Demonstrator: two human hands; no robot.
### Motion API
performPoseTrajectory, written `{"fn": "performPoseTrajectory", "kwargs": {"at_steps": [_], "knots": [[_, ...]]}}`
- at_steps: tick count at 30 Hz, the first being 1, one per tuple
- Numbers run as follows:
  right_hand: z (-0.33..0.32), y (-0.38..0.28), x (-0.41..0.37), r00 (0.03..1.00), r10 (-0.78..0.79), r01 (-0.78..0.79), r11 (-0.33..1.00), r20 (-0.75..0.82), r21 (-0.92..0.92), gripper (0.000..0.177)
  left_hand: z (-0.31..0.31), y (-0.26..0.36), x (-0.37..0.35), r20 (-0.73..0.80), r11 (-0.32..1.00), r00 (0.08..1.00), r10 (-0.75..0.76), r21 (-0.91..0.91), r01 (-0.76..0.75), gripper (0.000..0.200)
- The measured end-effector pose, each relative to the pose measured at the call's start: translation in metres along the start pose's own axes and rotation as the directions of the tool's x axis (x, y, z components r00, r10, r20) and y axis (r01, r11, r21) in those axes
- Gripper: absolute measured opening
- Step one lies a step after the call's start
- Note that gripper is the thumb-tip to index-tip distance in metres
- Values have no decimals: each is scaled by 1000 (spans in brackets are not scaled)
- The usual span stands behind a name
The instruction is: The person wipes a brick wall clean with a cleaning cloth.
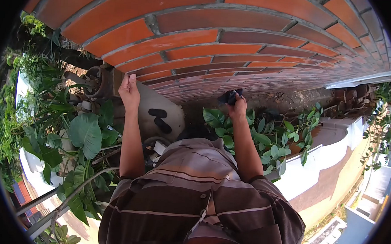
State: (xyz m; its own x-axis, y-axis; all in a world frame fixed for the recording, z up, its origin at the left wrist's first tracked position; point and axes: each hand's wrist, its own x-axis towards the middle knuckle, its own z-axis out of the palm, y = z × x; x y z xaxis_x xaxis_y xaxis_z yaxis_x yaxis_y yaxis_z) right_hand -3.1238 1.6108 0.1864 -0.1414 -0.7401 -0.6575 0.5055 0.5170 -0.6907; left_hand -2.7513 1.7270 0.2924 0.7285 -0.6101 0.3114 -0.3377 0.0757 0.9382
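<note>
My left hand (129, 92) is raised at the corner of the orange brick wall (185, 52), its fingers closed with the tips together. What it pinches, if anything, is too small to make out. A crumpled black cloth (229, 96) is gripped in my right hand (236, 107), which is held out low in front of the wall, above the leafy plants. The cloth bunches out past the fingertips on the left side of the hand.
Black slippers (160, 119) lie on the pale concrete slab between my arms. Big-leaved plants (85, 134) crowd the left side, with a clay pot (97, 80) behind. On the right, a leafy shrub (271, 138) grows beside a white-topped boundary wall (307, 168).
</note>
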Motion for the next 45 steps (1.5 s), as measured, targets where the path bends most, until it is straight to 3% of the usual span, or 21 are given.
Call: {"fn": "performPoseTrajectory", "kwargs": {"at_steps": [5, 9, 11, 13, 15, 16, 17, 19, 22, 26, 45], "knots": [[-18, 6, 3, 999, 38, -39, 998, -18, -43, 18, 0, -8, -1, -3, 998, 1000, 18, -57, -18, 30], [-37, 11, 17, 996, 83, -83, 996, 24, -11, 20, -5, -10, -3, 80, 979, 991, -110, -160, 122, 34], [-35, 7, 15, 997, 79, -79, 996, 2, -33, 21, -2, -14, -1, -2, 974, 999, 38, -225, -38, 44], [-45, 8, 24, 988, 57, -57, 998, 140, -4, 21, 3, 12, 9, -30, 940, 997, 77, -330, -83, 66], [-47, 8, 28, 995, 70, -69, 998, 74, -10, 20, 9, 32, 27, -129, 917, 964, 234, -299, -263, 81], [-45, 8, 25, 994, 77, -78, 997, 82, 9, 20, 11, 48, 32, -116, 913, 971, 208, -332, -236, 86], [-45, 6, 23, 993, 81, -84, 996, 84, 31, 19, 20, 33, 40, -183, 900, 948, 262, -308, -308, 82], [-50, 7, 29, 992, 110, -110, 994, 69, -3, 18, 32, 34, 40, -232, 927, 959, 162, -298, -229, 76], [-51, 10, 33, 990, 120, -122, 992, 74, 30, 19, 43, 21, 47, -365, 911, 896, 253, -221, -348, 72], [-44, 11, 30, 992, 101, -100, 995, 75, -14, 24, 40, 16, 41, -315, 933, 931, 186, -240, -268, 76], [-38, 11, 37, 977, 133, -137, 991, 165, 10, 20, 40, 20, 42, -338, 949, 926, 169, -199, -246, 81]]}}
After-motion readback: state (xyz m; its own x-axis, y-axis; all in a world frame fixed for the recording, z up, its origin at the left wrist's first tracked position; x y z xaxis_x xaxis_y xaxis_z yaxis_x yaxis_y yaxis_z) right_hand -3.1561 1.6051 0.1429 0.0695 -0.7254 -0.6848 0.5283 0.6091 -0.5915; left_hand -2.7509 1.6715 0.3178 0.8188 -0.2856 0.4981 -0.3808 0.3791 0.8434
